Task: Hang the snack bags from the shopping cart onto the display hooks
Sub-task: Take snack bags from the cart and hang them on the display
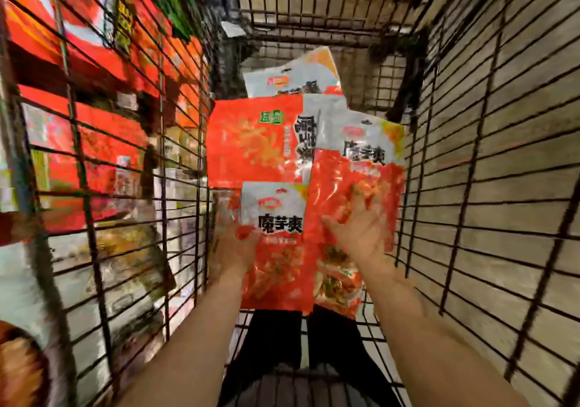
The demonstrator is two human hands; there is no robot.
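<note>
Several red-and-white snack bags lie in the wire shopping cart (470,187). My left hand (233,248), blurred by motion, holds the left edge of the nearest bag (279,249). My right hand (361,234) lies with spread fingers on the bag to the right (357,174). A wide red bag (254,143) lies behind them, and another white-topped bag (292,77) sits farther back. No display hooks are visible.
Through the cart's left wall, shelves with red packaged goods (88,130) stand close by. Beyond the right wall is a tiled floor (518,124). My dark trousers (301,344) show below the cart's near end.
</note>
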